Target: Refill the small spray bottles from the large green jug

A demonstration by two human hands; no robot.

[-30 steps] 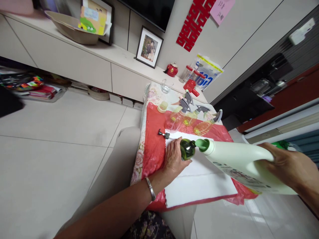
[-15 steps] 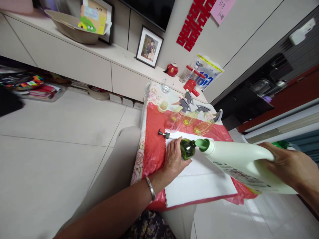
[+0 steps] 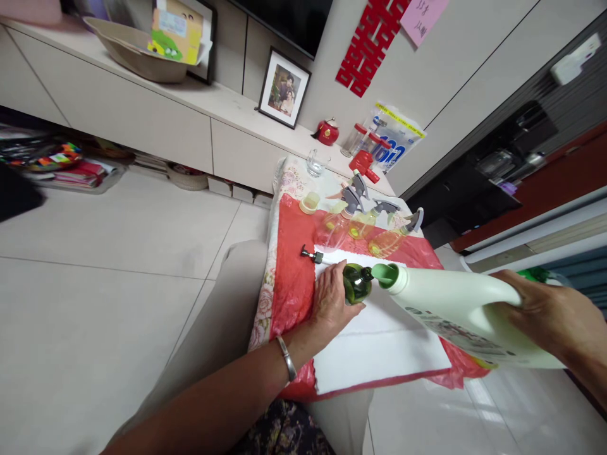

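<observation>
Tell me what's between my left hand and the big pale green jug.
The head view shows a dark green bottle there, held by your left hand, its neck at or nearly touching the pale green jug.

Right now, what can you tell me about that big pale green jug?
The jug looks like smooth, opaque plastic, with a handle, a darker green spout and a printed label. It is uncapped, tipped nearly flat, its front over the white sheet, its spout at the mouth of the dark green bottle; contact is unclear. The right hand grips the handle.
</observation>
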